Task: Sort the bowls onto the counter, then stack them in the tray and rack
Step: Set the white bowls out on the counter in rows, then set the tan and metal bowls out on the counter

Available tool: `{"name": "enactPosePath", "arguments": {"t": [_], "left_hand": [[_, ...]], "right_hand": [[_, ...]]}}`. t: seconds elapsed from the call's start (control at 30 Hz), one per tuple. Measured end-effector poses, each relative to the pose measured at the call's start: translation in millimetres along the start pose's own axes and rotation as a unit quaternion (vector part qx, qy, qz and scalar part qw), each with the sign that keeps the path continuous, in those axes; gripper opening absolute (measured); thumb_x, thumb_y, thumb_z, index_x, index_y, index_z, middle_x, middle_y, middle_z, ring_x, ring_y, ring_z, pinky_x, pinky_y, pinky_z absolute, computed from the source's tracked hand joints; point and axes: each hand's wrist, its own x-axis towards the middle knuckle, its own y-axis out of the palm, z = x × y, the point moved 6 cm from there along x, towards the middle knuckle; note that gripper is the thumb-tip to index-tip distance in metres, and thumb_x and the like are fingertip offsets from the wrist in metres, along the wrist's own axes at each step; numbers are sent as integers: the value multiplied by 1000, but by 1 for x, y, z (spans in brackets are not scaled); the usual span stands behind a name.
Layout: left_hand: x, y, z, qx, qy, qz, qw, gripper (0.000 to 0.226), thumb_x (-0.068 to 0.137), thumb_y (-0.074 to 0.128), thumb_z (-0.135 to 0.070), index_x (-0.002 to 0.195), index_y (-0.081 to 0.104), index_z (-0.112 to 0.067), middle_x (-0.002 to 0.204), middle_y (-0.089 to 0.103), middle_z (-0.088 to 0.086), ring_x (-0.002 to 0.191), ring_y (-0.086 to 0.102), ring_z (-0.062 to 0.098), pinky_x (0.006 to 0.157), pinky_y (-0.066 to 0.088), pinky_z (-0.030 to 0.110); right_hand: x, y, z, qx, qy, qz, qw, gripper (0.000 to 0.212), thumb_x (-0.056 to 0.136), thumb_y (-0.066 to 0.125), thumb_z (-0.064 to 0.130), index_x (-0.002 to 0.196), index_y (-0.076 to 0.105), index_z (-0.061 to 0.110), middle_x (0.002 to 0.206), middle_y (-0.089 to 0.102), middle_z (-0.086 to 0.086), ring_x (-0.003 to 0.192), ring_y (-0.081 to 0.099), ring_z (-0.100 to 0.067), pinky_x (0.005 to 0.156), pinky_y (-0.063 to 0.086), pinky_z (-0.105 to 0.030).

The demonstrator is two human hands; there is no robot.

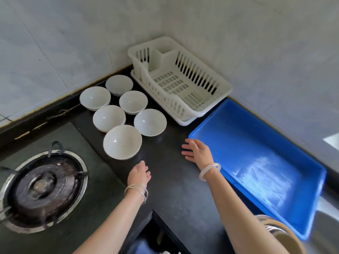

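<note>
**Bowls laid out, tray and rack empty**

Six white bowls (109, 117) stand mouth up on the dark table (174, 182), in two close rows running from the wall toward the person. At least two of them, the nearest bowl (122, 142) among them, show what looks like a second rim underneath, so some may be nested pairs. Set side by side like this, each is easy to see and to reach, which suits the sorting part of the task; that part looks done.

The white rack (166, 60) sits in the corner, just right of the far bowls, with nothing in it. The blue tray (238, 136) lies beside it along the right wall, also bare, its near left corner close to the right hand. Both stand within one short reach of the rows, so the bowls need only a short carry.

Both hands are empty. The left hand (139, 174) hovers just below the nearest bowl, fingers loose and pointing toward it. The right hand (196, 150) is spread flat over the table, between the bowls and the tray's edge; I cannot tell whether it touches the surface.

The stacking seems about to start, likely with the nearest bowl. The bowls are smooth and crowded, nearly touching, so lifting one cleanly calls for care not to knock its neighbour. A gas burner (44, 186) lies to the left, apart from the work.
</note>
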Motion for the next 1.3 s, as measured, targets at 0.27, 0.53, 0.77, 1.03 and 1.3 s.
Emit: {"name": "enactPosePath", "arguments": {"t": [0.27,0.53,0.77,1.03,1.3], "left_hand": [[-86,128,46,248,87,215,941,24,94,45,-19,102,64,-7,101,65,9,92,63,22,87,51,31],[-176,210,119,485,249,381,747,24,88,57,-22,108,68,-13,109,70,2,99,64,13,80,40,10],[-198,230,145,568,326,388,648,25,88,57,-21,111,67,-20,113,68,1,104,61,19,93,48,28],[-196,232,149,553,316,390,665,23,88,58,-19,107,70,-19,109,70,0,96,61,13,86,46,22],[-196,237,150,564,314,385,659,14,87,59,-24,93,70,-17,92,67,-4,83,58,9,68,41,15]], "right_hand": [[-101,-144,-40,-93,-37,-176,979,23,93,49,10,83,62,27,92,70,-9,76,66,-20,74,53,-35],[-215,-259,-118,-283,59,-399,870,20,84,62,9,104,67,8,106,67,-15,98,61,-34,83,44,-37],[-243,-269,-161,-300,116,-392,862,8,83,63,16,89,65,10,92,68,-10,83,59,-29,67,40,-31],[-246,-274,-165,-288,129,-393,864,10,86,59,20,86,59,9,90,68,-12,86,60,-33,65,38,-31],[-258,-291,-172,-62,103,-380,917,11,86,57,10,78,49,12,77,62,-10,68,61,-31,62,59,-46]]}}
